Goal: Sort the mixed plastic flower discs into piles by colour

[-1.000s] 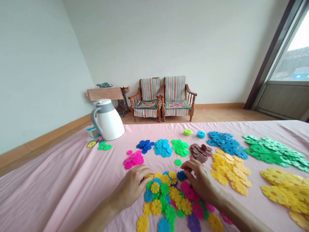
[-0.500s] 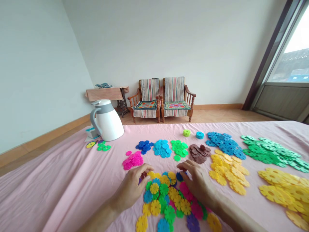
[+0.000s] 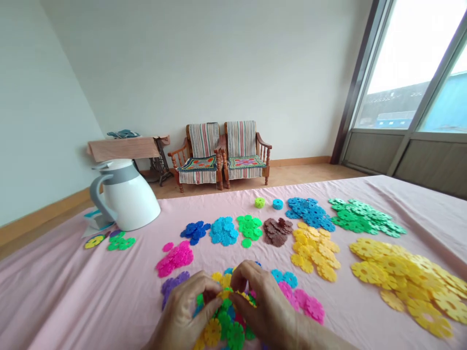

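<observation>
Hands [image 3: 182,306] [image 3: 266,299] curl over discs [image 3: 235,335] — packet [image 3: 99,222] too blurred to read.

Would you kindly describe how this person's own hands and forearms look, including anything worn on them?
The bare left hand and bare right hand wear no gloves, and no rings show on the parts in view. The bare right forearm shows no sleeve, watch or bracelet. Little of the left arm beyond the wrist is in view.
</observation>
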`<state>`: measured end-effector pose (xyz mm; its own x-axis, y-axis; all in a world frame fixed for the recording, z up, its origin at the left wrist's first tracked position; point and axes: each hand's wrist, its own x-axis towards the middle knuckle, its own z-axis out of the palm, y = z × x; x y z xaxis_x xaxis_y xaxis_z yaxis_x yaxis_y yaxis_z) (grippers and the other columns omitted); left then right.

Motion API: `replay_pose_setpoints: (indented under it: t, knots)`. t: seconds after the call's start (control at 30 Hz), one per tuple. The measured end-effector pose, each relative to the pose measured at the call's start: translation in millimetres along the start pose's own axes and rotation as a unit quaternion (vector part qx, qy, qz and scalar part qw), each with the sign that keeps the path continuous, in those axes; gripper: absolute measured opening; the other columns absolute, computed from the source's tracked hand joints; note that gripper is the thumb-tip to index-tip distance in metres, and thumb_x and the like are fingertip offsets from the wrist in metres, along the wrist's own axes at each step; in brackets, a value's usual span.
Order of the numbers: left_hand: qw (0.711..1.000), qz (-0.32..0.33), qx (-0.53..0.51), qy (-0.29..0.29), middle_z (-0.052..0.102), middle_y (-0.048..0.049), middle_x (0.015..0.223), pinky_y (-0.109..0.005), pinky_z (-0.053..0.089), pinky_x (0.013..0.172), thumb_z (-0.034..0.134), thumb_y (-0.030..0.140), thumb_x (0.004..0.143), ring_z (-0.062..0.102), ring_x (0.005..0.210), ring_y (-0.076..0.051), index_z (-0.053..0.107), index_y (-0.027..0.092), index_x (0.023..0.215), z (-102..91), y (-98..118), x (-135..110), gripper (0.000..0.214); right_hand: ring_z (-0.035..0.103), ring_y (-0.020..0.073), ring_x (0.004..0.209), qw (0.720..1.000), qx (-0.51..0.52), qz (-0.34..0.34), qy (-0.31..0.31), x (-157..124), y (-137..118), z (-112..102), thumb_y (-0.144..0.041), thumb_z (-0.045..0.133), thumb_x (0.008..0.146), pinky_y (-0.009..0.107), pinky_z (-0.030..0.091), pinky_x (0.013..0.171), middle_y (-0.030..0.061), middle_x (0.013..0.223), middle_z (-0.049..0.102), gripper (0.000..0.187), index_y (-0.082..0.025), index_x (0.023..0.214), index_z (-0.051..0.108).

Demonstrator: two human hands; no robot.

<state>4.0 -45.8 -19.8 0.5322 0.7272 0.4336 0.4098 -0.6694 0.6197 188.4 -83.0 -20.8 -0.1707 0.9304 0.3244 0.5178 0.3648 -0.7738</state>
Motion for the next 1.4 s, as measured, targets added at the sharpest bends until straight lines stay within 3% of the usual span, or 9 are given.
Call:
replay_pose_setpoints:
  t: [0.17, 0.27, 0.47, 0.57, 0.63, 0.77, 0.93, 1.03, 1.4]
  knots:
    - [1.0, 0.027, 0.009, -0.003, 0.063, 0.0003, 0.069, -0.018, 0.05, 0.06, 0.057, 0.025, 0.086, 0.061, 0.064, -0.012, 0.062, 0.021, 0.079, -0.5, -5, -2, 0.009, 0.053, 0.0106, 0.069, 1.0, 0.005, -0.015, -0.02, 1, 0, -5, -0.006, 0.052, 0.073, 0.021, 0.04, 0.062, -0.0005, 0.077, 0.06, 0.013, -0.019, 0.077, 0.054]
    - [0.999, 0.036, 0.029, 0.023, 0.065, 0.0003, 0.073, -0.019, 0.05, 0.064, 0.056, 0.022, 0.085, 0.062, 0.069, -0.012, 0.064, 0.022, 0.084, -3.2, -13, -3, 0.007, 0.052, 0.0099, 0.064, 1.0, -0.023, -0.01, -0.002, 6, 7, -21, -0.007, 0.048, 0.074, 0.02, 0.039, 0.058, -0.002, 0.071, 0.059, 0.014, -0.019, 0.076, 0.052]
    - [0.989, -0.062, 0.032, 0.134, 0.065, -0.0006, 0.072, -0.021, 0.051, 0.064, 0.055, 0.029, 0.085, 0.062, 0.066, -0.014, 0.063, 0.019, 0.083, -14.5, -28, -2, 0.013, 0.045, 0.0114, 0.053, 0.975, -0.195, 0.088, 0.058, 12, 58, -93, -0.013, 0.046, 0.073, 0.023, 0.032, 0.05, -0.0032, 0.058, 0.051, 0.011, -0.02, 0.069, 0.053]
    - [0.979, -0.118, 0.005, 0.168, 0.064, -0.0006, 0.069, -0.021, 0.051, 0.062, 0.055, 0.034, 0.085, 0.062, 0.064, -0.014, 0.062, 0.017, 0.086, -18.0, -33, -2, 0.018, 0.049, 0.013, 0.054, 0.96, -0.243, 0.128, 0.047, 7, 91, -127, -0.017, 0.046, 0.074, 0.024, 0.035, 0.053, -0.0015, 0.058, 0.054, 0.011, -0.02, 0.066, 0.053]
    - [0.972, -0.142, -0.012, 0.188, 0.065, -0.0014, 0.07, -0.022, 0.051, 0.062, 0.055, 0.036, 0.085, 0.062, 0.065, -0.015, 0.061, 0.017, 0.087, -18.7, -35, -2, 0.021, 0.054, 0.0152, 0.061, 0.951, -0.272, 0.126, 0.077, 5, 102, -138, -0.019, 0.047, 0.075, 0.026, 0.038, 0.058, 0.0018, 0.066, 0.06, 0.01, -0.02, 0.07, 0.056]
    - [0.965, -0.165, -0.037, 0.201, 0.065, -0.0026, 0.072, -0.023, 0.051, 0.061, 0.054, 0.038, 0.085, 0.062, 0.064, -0.015, 0.061, 0.016, 0.086, -17.6, -36, 0, 0.024, 0.057, 0.0164, 0.067, 0.96, -0.255, 0.087, 0.08, 8, 84, -120, -0.023, 0.046, 0.079, 0.027, 0.04, 0.062, 0.0037, 0.073, 0.063, 0.015, -0.018, 0.074, 0.06]
    - [0.964, -0.165, -0.046, 0.203, 0.062, -0.0018, 0.066, -0.023, 0.049, 0.058, 0.054, 0.039, 0.085, 0.06, 0.061, -0.015, 0.061, 0.015, 0.084, -16.2, -39, 1, 0.025, 0.056, 0.0144, 0.071, 0.984, -0.161, 0.045, -0.069, 8, 39, -78, -0.02, 0.052, 0.079, 0.026, 0.041, 0.064, 0.0018, 0.076, 0.062, 0.01, -0.019, 0.078, 0.063]
    - [0.965, -0.159, -0.048, 0.203, 0.062, -0.0014, 0.065, -0.023, 0.048, 0.057, 0.054, 0.038, 0.085, 0.059, 0.061, -0.014, 0.061, 0.015, 0.083, -16.4, -39, 1, 0.024, 0.055, 0.0151, 0.078, 0.983, -0.134, 0.047, -0.116, 2, 28, -65, -0.02, 0.056, 0.077, 0.027, 0.041, 0.068, 0.0021, 0.084, 0.061, 0.011, -0.02, 0.086, 0.062]
    - [0.973, -0.126, -0.021, 0.193, 0.062, -0.0001, 0.066, -0.022, 0.048, 0.058, 0.053, 0.033, 0.086, 0.06, 0.06, -0.013, 0.061, 0.016, 0.082, -15.0, -39, 0, 0.019, 0.05, 0.0139, 0.075, 0.986, -0.126, 0.043, -0.102, -2, 26, -45, -0.01, 0.055, 0.07, 0.026, 0.038, 0.067, 0.0004, 0.081, 0.056, 0.012, -0.019, 0.079, 0.055]
